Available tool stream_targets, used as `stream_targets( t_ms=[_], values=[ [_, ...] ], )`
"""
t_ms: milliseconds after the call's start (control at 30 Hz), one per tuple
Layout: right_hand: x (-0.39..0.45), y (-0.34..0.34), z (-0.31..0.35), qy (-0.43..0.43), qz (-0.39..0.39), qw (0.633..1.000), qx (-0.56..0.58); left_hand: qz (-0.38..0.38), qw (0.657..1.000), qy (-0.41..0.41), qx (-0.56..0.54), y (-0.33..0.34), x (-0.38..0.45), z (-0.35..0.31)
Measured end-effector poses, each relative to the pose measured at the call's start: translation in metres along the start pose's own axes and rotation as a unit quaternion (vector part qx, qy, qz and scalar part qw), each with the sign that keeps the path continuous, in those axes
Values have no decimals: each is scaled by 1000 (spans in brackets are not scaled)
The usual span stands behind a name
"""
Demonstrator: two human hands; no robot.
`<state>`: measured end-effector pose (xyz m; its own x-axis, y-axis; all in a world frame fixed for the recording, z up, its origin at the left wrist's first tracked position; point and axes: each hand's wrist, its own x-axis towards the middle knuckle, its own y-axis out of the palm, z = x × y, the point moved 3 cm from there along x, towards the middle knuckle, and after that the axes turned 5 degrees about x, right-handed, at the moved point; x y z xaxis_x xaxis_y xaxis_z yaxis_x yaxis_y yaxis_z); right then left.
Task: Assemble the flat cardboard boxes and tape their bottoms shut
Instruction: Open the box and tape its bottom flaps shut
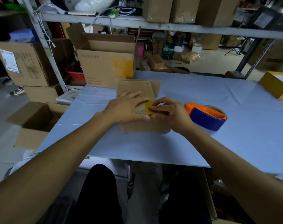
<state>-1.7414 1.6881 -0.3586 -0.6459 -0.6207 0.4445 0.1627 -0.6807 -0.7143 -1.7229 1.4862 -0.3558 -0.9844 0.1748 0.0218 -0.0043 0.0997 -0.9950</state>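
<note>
A small brown cardboard box [142,126] stands on the blue table [202,143] with its flaps folded on top. A strip of yellow-brown tape [149,106] lies across the flap seam. My left hand [126,109] presses flat on the flaps, its fingers spread over the box top. My right hand [168,113] has its fingers curled and pinches the tape strip at the seam. More flat cardboard [137,86] lies behind the box. The orange and blue tape dispenser [205,116] sits just right of my right hand, held by neither hand.
A large open carton [105,68] stands at the table's far left edge. Another open carton [35,125] sits on the floor to the left. A yellow box [276,86] is at the far right. Shelving with boxes runs behind the table.
</note>
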Motion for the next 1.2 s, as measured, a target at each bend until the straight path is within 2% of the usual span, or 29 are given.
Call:
stream_targets(
  t_ms=[167, 333, 567, 700, 800, 900, 967, 1033, 1100, 1200],
  values=[
    [-5, 3, 0, -9, 17, 1000, -16, 5, 1000, 8, 26, 2, 2, 1],
    [-6, -1, 4, 15, -3, 1000, 11, 21, 1000, -3, -5, -3, -1, -3],
    [-9, -12, 4, -4, -4, 1000, -3, 6, 998, -48, -28, 2, -8, -19],
    [-11, -24, -5, 30, 3, 999, 28, 15, 997, -69, -37, -1, -8, -38],
    [-14, -48, -24, 55, 4, 997, -48, 49, 995, -81, -34, -3, -13, -66],
    [-35, -76, -55, 107, -36, 987, -114, -9, 1000, -6, 16, -18, -13, -94],
    [-53, -90, -74, 160, -76, 973, -147, -58, 994, 89, 39, -33, -8, -100],
    [-70, -99, -88, 201, -75, 960, -180, -57, 977, 183, 97, -36, 0, -97],
    [-81, -100, -97, 214, -26, 954, -207, -4, 976, 186, 115, -28, 11, -88],
    [-82, -94, -100, 195, 51, 940, -276, 77, 988, 107, 81, -9, 28, -89]
  ],
)
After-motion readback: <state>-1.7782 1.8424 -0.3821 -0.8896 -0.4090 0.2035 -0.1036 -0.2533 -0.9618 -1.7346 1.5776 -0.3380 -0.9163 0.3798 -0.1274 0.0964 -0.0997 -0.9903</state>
